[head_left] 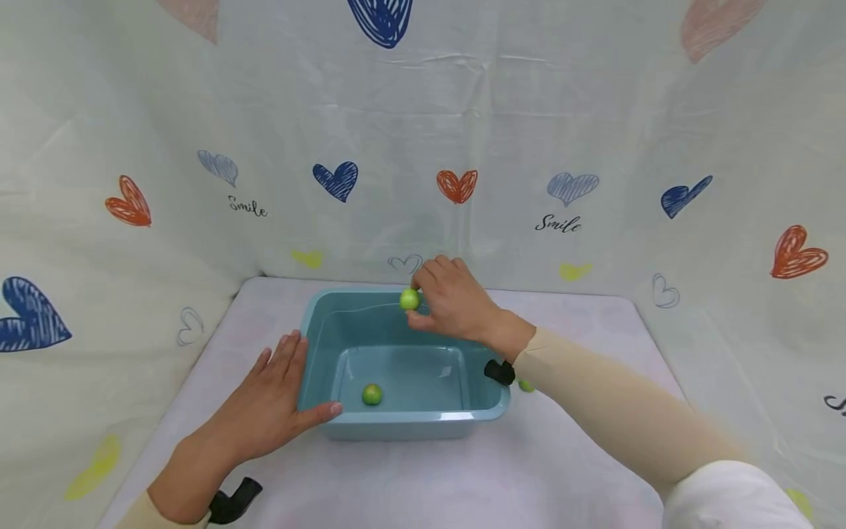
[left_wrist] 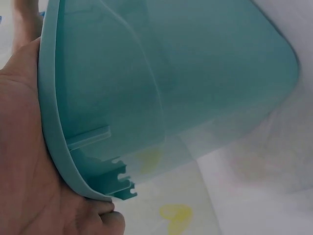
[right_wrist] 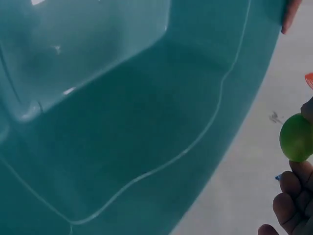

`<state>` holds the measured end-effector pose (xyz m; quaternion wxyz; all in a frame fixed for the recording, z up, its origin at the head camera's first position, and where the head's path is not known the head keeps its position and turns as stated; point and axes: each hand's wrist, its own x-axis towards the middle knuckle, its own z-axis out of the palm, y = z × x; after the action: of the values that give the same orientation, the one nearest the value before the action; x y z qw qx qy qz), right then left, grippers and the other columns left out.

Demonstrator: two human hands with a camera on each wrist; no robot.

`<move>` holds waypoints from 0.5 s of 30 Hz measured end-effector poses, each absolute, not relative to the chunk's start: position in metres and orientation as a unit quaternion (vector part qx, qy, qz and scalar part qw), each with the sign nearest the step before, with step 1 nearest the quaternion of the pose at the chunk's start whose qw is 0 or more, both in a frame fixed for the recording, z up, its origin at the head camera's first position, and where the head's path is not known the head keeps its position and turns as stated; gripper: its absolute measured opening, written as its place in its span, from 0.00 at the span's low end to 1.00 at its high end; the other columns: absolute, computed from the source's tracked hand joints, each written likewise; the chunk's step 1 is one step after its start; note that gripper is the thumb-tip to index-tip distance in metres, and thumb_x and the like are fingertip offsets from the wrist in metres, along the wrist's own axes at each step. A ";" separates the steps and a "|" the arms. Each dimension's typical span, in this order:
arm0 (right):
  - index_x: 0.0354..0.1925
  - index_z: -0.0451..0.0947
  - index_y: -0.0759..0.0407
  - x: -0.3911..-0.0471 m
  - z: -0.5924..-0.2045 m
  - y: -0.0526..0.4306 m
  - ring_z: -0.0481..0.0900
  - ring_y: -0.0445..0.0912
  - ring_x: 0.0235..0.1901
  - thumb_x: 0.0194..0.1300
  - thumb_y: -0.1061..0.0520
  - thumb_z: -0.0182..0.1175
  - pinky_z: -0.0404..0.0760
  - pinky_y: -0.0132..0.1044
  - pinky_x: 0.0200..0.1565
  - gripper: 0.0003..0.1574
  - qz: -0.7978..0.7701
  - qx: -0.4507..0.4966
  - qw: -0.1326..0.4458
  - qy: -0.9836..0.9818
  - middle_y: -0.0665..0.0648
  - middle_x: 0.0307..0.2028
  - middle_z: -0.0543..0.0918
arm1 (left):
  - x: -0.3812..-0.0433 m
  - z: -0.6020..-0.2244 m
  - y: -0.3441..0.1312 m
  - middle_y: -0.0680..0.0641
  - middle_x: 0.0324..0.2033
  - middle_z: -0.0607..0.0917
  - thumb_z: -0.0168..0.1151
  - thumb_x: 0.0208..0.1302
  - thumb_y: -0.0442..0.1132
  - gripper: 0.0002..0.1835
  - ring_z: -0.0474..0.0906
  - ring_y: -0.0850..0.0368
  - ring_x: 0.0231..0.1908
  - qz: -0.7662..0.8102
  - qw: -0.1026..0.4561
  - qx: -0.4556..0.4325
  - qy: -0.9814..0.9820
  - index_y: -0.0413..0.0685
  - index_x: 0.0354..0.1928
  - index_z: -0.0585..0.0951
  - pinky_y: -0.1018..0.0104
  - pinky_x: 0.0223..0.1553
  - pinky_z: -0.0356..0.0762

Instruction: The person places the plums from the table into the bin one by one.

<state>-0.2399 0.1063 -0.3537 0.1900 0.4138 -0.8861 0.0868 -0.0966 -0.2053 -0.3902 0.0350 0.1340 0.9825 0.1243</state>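
A teal plastic basin [head_left: 410,426] stands on the table. My left hand [head_left: 264,404] rests along its left rim, fingers straight and the thumb reaching over the front corner. In the left wrist view the palm [left_wrist: 24,147] lies against the basin's rim [left_wrist: 49,98]. Above the basin's far side, my right hand [head_left: 456,301] pinches a small round green fruit [head_left: 410,299], lime-like, between thumb and fingertips. The right wrist view shows this green fruit [right_wrist: 296,138] at its right edge. A second green fruit [head_left: 372,394] lies on the basin floor, front left.
Another green fruit [head_left: 526,386] sits just right of the basin, mostly hidden by my right forearm. A pale cloth covers the table [head_left: 529,470]. Behind and beside it hangs a white curtain [head_left: 502,132] printed with hearts.
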 end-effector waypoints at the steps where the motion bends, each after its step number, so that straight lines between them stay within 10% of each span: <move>1: 0.45 0.80 0.57 -0.239 -0.358 0.102 0.75 0.50 0.44 0.65 0.42 0.69 0.72 0.44 0.44 0.22 0.078 0.418 0.183 -0.886 0.55 0.43 0.82 | -0.097 -0.390 -0.205 0.26 0.81 0.50 0.55 0.63 0.81 0.69 0.49 0.27 0.80 0.124 0.035 0.134 0.983 0.26 0.81 0.49 0.27 0.77 0.50; 15: 0.44 0.80 0.54 -0.234 -0.387 0.076 0.73 0.47 0.41 0.68 0.39 0.64 0.69 0.41 0.44 0.21 0.030 0.458 0.136 -0.878 0.50 0.39 0.80 | -0.097 -0.392 -0.206 0.26 0.81 0.52 0.53 0.63 0.83 0.70 0.51 0.27 0.80 0.120 0.031 0.134 0.983 0.24 0.80 0.51 0.27 0.76 0.52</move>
<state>-0.2341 0.0756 -0.3871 0.1356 0.4577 -0.8782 0.0303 -0.0974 -0.2056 -0.3918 0.0309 0.1344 0.9832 0.1198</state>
